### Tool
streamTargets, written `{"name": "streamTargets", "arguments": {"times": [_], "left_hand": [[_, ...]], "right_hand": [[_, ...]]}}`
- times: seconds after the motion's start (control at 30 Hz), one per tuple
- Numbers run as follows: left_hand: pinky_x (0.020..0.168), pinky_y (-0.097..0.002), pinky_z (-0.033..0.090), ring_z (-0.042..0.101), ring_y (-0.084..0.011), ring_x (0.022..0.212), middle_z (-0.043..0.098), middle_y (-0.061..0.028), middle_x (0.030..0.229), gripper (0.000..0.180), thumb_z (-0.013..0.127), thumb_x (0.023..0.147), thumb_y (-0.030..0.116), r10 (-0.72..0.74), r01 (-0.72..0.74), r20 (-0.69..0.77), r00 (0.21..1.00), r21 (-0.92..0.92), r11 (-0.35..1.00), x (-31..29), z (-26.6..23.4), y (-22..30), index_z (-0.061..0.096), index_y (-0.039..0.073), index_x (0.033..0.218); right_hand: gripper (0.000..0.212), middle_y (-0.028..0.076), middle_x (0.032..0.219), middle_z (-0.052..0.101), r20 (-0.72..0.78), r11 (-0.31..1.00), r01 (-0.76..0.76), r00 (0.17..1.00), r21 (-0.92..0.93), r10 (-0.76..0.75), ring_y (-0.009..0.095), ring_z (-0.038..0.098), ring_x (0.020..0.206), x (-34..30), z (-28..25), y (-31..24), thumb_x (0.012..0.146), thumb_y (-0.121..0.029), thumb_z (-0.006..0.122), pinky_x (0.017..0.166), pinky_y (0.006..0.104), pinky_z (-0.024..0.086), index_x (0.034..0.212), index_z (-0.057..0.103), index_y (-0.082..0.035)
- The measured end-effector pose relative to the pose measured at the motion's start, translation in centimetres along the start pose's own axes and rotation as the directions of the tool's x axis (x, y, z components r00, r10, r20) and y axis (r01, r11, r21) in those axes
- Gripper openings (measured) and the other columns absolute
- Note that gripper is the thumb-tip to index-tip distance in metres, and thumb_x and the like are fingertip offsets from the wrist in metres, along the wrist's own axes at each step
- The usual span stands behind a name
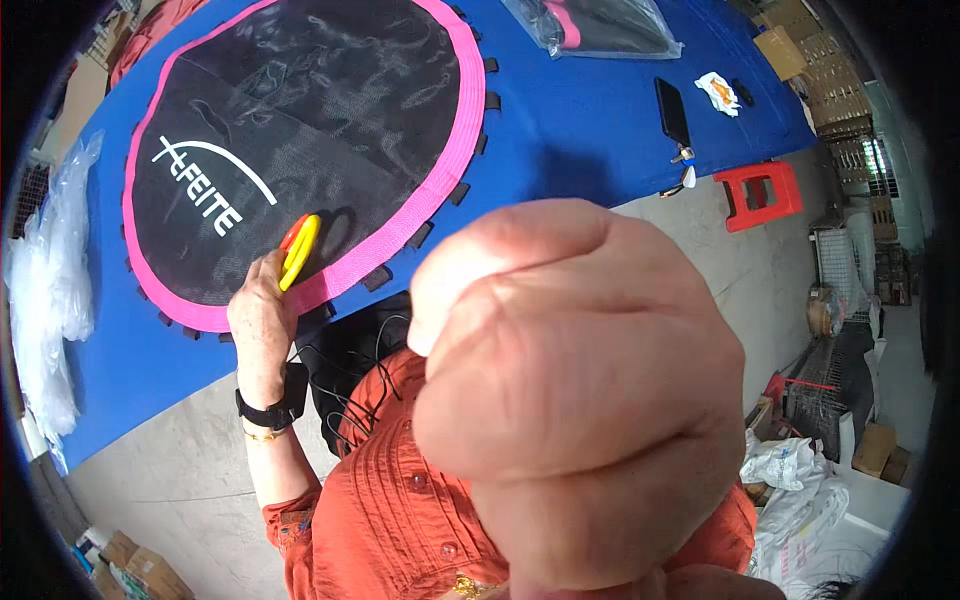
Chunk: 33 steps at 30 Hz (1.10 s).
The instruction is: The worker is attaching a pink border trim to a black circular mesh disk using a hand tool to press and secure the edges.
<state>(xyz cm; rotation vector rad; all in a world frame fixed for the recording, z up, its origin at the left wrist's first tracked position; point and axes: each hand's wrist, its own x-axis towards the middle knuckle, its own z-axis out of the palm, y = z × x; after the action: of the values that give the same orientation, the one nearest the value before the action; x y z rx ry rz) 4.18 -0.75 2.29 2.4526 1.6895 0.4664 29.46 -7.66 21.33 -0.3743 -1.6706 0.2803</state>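
My left hand (262,310) rests by the near edge of a round black trampoline mat (300,150) with a pink border and black tabs. Its fingers close on what look like scissors (300,252) with yellow and red handles; the blades are out of sight. The mat lies flat on a blue-covered table (560,150), with white lettering on its left part. Very close to the camera, my right hand (585,385) is curled into a fist. It fills the middle of the view and covers part of my red shirt; nothing shows in its fingers.
Clear plastic bags (55,290) hang over the table's left side. A bagged item (600,28) lies at the far edge. Rightward are a black phone (673,112), keys (684,157) and a crumpled wrapper (718,93). A red stool (760,196) stands on the floor.
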Motion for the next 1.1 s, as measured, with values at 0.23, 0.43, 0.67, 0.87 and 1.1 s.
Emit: {"name": "streamTargets", "arguments": {"times": [0.23, 0.43, 0.67, 0.87, 1.1], "left_hand": [[0.078, -0.0448, 0.061, 0.075, -0.0372, 0.092, 0.074, -0.0151, 0.115, 0.037, 0.057, 0.089, -0.003, -0.011, 0.011, -0.009, 1.000, 0.012, 1.000, -0.5, 0.0, 0.0, 0.069, 0.006, 0.123], [0.078, -0.0448, 0.061, 0.075, -0.0378, 0.092, 0.073, -0.0153, 0.114, 0.039, 0.058, 0.088, -0.003, -0.020, 0.020, 0.002, 1.000, -0.057, 0.998, -0.4, -0.1, 0.4, 0.068, 0.006, 0.125], [0.077, -0.0446, 0.061, 0.074, -0.0379, 0.091, 0.073, -0.0155, 0.113, 0.038, 0.057, 0.088, -0.003, -0.012, 0.011, -0.014, 1.000, -0.056, 0.998, -0.2, 0.2, 0.0, 0.068, 0.005, 0.124], [0.076, -0.0450, 0.060, 0.074, -0.0380, 0.091, 0.073, -0.0156, 0.112, 0.038, 0.058, 0.088, -0.001, 0.001, -0.001, -0.001, 1.000, -0.020, 1.000, -0.4, 0.6, -1.1, 0.067, 0.006, 0.124], [0.072, -0.0444, 0.059, 0.074, -0.0366, 0.085, 0.073, -0.0148, 0.109, 0.031, 0.062, 0.087, 0.001, 0.033, -0.033, 0.005, 0.999, -0.017, 0.999, -1.2, -0.5, 0.7, 0.068, 0.007, 0.117]], "right_hand": [[0.065, 0.000, 0.063, 0.041, -0.118, 0.987, 0.155, 0.982, 0.040, -0.149, 0.014, 0.044, 0.045, -1.0, 1.4, 1.9, 0.102, -0.055, 0.063, 0.042, 0.0277, 0.036, 0.061, 0.047, -0.007], [0.024, 0.011, 0.074, 0.066, 0.142, 0.994, 0.008, 0.990, 0.107, -0.023, 0.021, 0.056, 0.053, -2.1, -1.3, 1.3, 0.084, -0.015, 0.066, 0.061, 0.0380, 0.053, 0.065, 0.054, -0.007], [0.022, 0.011, 0.074, 0.066, 0.128, 0.991, -0.004, 0.992, 0.135, -0.013, 0.021, 0.057, 0.054, -1.6, -0.3, 2.0, 0.083, -0.014, 0.066, 0.060, 0.0381, 0.053, 0.065, 0.055, -0.007], [0.061, 0.001, 0.064, 0.043, -0.069, 0.989, 0.120, 0.991, 0.091, -0.114, 0.014, 0.045, 0.047, -1.6, 1.4, 2.4, 0.102, -0.052, 0.064, 0.045, 0.0283, 0.041, 0.064, 0.051, -0.006], [0.028, 0.007, 0.076, 0.065, 0.404, 0.994, -0.067, 0.910, -0.087, 0.097, 0.024, 0.063, 0.062, -4.8, -2.0, 3.8, 0.094, -0.021, 0.073, 0.061, 0.0428, 0.055, 0.072, 0.058, -0.009]]}}
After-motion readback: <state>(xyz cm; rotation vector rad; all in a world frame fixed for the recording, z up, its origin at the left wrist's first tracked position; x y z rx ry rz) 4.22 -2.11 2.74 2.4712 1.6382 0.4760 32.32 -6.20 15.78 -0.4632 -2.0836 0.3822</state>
